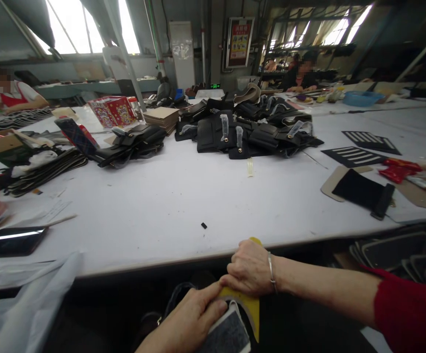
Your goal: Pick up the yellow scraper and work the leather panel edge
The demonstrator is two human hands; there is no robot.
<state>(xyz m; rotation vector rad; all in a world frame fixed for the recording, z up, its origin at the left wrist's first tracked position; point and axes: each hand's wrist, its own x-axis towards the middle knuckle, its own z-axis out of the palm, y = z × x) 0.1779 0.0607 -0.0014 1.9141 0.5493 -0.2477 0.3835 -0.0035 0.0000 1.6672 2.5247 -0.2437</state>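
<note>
I see my right hand [250, 267] clamped over the yellow template [248, 304] at the worktop [169, 206] edge, at 6 o'clock in view. My left hand [193, 316], at 7 o'clock from it, presses closed fingers on the grey fabric piece [229, 336] just beneath the template.

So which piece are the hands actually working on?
Start at the near edge of the white table, bottom centre. Just below it, the right hand and left hand grip a flat yellow piece. It is the only yellow item; everything piled on the table is black.
</note>
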